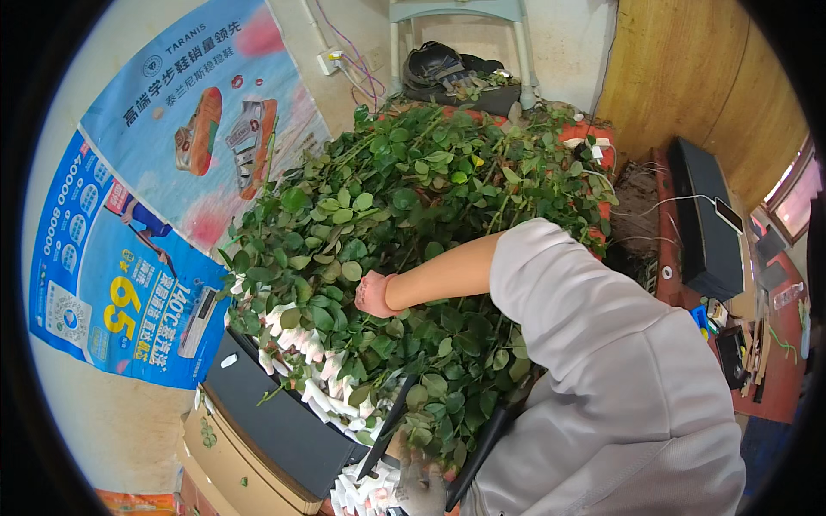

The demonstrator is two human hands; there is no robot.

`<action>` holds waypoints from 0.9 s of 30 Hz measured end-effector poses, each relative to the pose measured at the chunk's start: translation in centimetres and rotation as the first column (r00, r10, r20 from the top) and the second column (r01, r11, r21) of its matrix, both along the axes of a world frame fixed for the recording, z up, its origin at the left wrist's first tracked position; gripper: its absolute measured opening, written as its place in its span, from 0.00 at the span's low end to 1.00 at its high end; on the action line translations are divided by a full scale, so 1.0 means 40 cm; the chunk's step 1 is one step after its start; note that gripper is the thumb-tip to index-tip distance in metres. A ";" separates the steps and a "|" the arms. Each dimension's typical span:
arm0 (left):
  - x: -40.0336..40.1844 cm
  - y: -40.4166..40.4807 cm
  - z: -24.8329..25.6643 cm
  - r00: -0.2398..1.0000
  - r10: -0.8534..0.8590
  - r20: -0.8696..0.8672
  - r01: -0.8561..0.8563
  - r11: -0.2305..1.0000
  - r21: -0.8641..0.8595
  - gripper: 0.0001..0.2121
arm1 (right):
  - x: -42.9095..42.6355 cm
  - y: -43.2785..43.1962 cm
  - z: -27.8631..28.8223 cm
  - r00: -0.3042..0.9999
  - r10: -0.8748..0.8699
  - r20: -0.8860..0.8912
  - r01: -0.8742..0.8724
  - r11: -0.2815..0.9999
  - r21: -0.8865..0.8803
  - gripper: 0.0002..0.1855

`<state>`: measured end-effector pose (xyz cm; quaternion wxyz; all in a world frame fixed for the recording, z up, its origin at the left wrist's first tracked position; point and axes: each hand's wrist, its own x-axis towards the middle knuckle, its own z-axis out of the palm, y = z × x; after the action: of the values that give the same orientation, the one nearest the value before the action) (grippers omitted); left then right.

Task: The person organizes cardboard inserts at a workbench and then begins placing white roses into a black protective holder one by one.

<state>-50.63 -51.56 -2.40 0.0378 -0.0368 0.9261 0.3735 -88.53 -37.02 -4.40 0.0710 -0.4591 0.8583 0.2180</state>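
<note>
A large heap of leafy cut stems, apparently roses (400, 200), lies before me. My right arm, in a rolled grey sleeve, reaches across it from the right. A pink cuff is at the wrist of my right hand (374, 293); the fingers are hidden among the leaves. Low in the picture is my left hand (419, 484) in a grey glove, beside white-wrapped flower heads (364, 487) and below some leaves. Its grip is unclear. More white-wrapped heads (310, 345) line the heap's left edge. Two dark bars (390, 422) flank the leaves near my left hand.
A black panel (277, 400) lies on cardboard (239, 445) at the left. Posters (213, 129) hang on the wall. Behind the heap stands a pale chair frame (458, 9). On the right, a phone (729, 215) with a white cable rests on a black box (703, 219).
</note>
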 end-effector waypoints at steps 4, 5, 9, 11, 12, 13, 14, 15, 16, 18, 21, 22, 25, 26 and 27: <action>-0.008 0.008 0.012 0.999 -0.007 0.039 0.008 0.999 -0.032 0.20 | 0.053 0.033 0.125 0.996 -0.025 0.091 0.026 1.000 -0.005 0.21; -0.010 0.016 0.025 0.999 0.005 0.053 -0.005 1.000 -0.012 0.19 | 0.059 0.045 0.134 0.994 -0.032 0.107 0.034 0.999 -0.024 0.19; -0.007 0.020 -0.012 0.991 0.012 -0.130 -0.016 1.000 -0.025 0.18 | 0.029 0.112 0.154 0.965 0.089 -0.246 -0.171 0.926 -0.335 0.07; -0.015 0.013 -0.018 0.997 0.011 -0.082 -0.013 1.000 -0.014 0.19 | 0.014 0.184 0.269 0.835 0.064 -0.547 -0.344 0.837 -0.427 0.04; -0.019 0.012 -0.010 0.999 0.028 -0.042 -0.029 1.000 -0.008 0.20 | 0.028 0.193 0.359 0.829 -0.021 -0.558 -0.231 0.897 -0.378 0.08; -0.016 0.017 0.005 0.998 0.061 0.012 -0.061 0.998 -0.008 0.20 | 0.038 0.204 0.433 0.748 -0.049 -0.662 -0.247 0.905 -0.346 0.13; -0.022 0.019 0.005 0.999 0.019 -0.047 -0.021 0.999 -0.038 0.20 | -0.006 0.247 0.453 0.534 -0.087 -0.841 -0.383 0.862 -0.332 0.17; -0.015 0.015 0.000 0.996 0.009 -0.093 -0.016 0.997 -0.080 0.20 | -0.005 0.220 0.510 0.462 -0.081 -0.883 -0.492 0.805 -0.331 0.16; -0.014 0.019 0.008 0.998 0.048 -0.041 -0.050 0.997 -0.050 0.20 | 0.000 0.196 0.568 0.383 -0.086 -0.920 -0.592 0.741 -0.316 0.15; -0.020 0.025 0.028 0.992 0.106 0.068 -0.106 0.994 0.000 0.19 | -0.033 0.157 0.657 0.403 -0.071 -0.912 -0.625 0.707 -0.331 0.15; -0.033 0.022 0.026 0.998 0.022 -0.064 -0.025 0.998 -0.052 0.18 | -0.153 0.104 0.668 0.505 -0.134 -0.853 -0.377 0.855 -0.357 0.11; -0.027 0.013 0.006 0.997 0.016 -0.079 -0.022 0.997 -0.077 0.18 | -0.152 0.082 0.618 0.429 -0.096 -0.898 -0.406 0.868 -0.286 0.13; -0.003 0.005 0.012 0.994 0.094 0.049 -0.091 0.995 -0.048 0.19 | -0.010 -0.022 0.441 0.412 0.081 -0.908 -0.612 0.762 -0.210 0.11; 0.003 0.004 0.006 0.994 0.108 0.031 -0.107 0.993 -0.047 0.19 | 0.069 -0.049 0.375 0.765 0.203 -0.611 -0.466 0.830 -0.308 0.04; -0.001 0.004 0.003 0.995 0.100 0.011 -0.100 0.994 -0.046 0.19 | 0.083 -0.048 0.276 0.860 0.286 -0.423 -0.428 0.856 -0.291 0.05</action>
<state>-50.66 -51.42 -2.27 0.0242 -0.0864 0.9312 0.3533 -85.21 -38.95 6.63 -0.2213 -0.5691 0.7793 0.1407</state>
